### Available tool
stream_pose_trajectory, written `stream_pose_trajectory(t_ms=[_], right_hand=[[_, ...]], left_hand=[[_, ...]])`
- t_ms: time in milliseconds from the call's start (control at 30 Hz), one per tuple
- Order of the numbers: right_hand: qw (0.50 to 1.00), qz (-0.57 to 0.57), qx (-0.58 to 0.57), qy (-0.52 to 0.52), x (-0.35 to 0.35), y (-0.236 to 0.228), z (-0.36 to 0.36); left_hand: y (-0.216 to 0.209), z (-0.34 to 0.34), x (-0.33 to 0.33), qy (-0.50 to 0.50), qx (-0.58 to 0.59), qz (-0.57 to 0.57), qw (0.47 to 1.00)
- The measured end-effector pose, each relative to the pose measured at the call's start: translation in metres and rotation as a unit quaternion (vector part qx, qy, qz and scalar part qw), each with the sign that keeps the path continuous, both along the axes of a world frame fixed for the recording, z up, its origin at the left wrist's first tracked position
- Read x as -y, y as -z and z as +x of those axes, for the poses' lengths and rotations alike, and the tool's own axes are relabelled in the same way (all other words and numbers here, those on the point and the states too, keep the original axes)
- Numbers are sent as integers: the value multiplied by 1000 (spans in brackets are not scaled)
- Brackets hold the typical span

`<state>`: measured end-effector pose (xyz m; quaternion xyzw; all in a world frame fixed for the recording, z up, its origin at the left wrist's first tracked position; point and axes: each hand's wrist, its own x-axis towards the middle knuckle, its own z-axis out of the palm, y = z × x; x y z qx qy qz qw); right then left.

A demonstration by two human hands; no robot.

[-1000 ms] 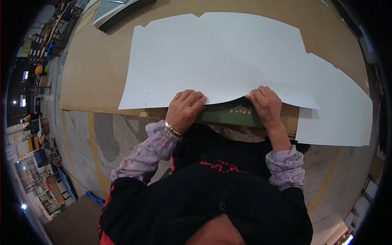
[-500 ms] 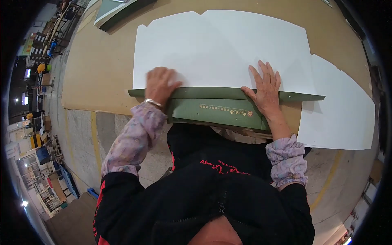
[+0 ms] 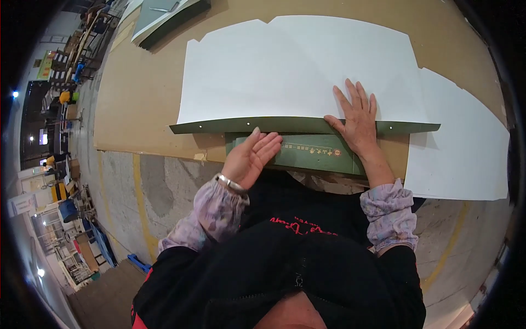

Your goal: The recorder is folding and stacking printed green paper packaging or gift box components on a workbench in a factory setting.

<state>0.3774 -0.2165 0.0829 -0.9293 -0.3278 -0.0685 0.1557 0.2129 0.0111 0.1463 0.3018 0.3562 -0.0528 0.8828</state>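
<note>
A large white sheet [image 3: 296, 66] lies in front of me, its near edge turned up into a long dark green strip [image 3: 307, 125] with small pale holes. My right hand [image 3: 359, 118] is spread flat over the strip and the white face, pressing near its right part. Palm up, my left hand [image 3: 252, 158] is held just short of the strip, fingers stretched out, holding nothing. Below the strip lies a green printed cover sheet [image 3: 312, 153] at the table's near edge, partly hidden by my left hand. Another white sheet [image 3: 460, 142] extends from under the right end.
A stack of green-and-white sheets [image 3: 164, 19] with a small metallic object [image 3: 163, 7] on top sits at the far left. The brown tabletop [image 3: 142, 104] ends close to my body. Shelving and workbenches stand beyond on the left.
My left hand has come off the sheet's left part, moved nearer and to the right, and turned palm up. The strip's left end is now uncovered. My right hand stays in place.
</note>
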Motion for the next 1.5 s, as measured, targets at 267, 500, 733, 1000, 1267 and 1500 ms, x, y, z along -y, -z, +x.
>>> stream_pose_trajectory(t_ms=[267,500,733,1000,1267,1500], right_hand=[[1000,20,7,-2,-1,-2,0],[1000,24,8,-5,2,-1,3],[922,348,-163,-53,-4,-46,-64],[370,742,-533,170,2,-16,-69],[384,734,-539,152,-3,-7,-65],[401,726,-525,188,-2,-5,-67]], left_hand=[[25,41,10,38,27,402,914],[49,45,17,105,55,666,737],[57,57,27,263,80,894,353],[17,94,26,581,179,715,347],[49,242,10,299,39,886,353],[75,216,2,333,105,856,382]])
